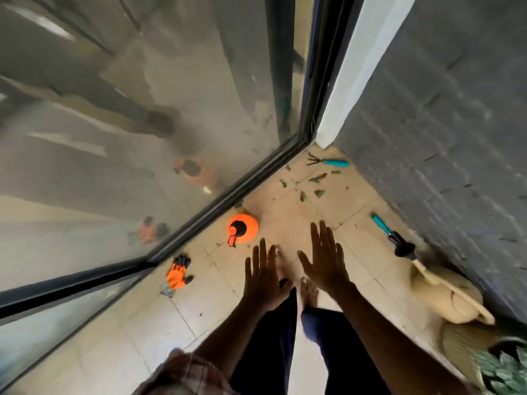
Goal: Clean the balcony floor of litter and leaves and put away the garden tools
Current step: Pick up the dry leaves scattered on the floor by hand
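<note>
While we stand barefoot on the pale beige tiled balcony floor [199, 303], we note our left hand [263, 277] and right hand [323, 262] both held out flat over the tiles, fingers spread wide and straight, palms down, with nothing in either grasp. The two hands are side by side and apart, the right reaching slightly further forward.

Taking the hands as the clock centre, we record the following. At ten o'clock, near the left hand, an orange round plastic spray bottle with a black pump top [242, 230] stands upright just beside the dark metal rail of the glass balustrade [216, 201]. At eight o'clock, a pair of orange and black rubber-coated garden gloves [178, 273] lies flat on the tiles, close to the same rail. At one o'clock, scattered green leaf fragments [313, 183] litter the far corner, and beyond them a small black-pronged hand rake with a teal handle [328, 161] lies against the grey textured wall [442, 138]. At three o'clock, a teal-handled hand tool with a black head [395, 238] lies along the wall base, its head touching or next to a tan rolled mat [445, 297]; we cannot tell which. At five o'clock, a potted green plant [504, 369] is partly in view.
</note>
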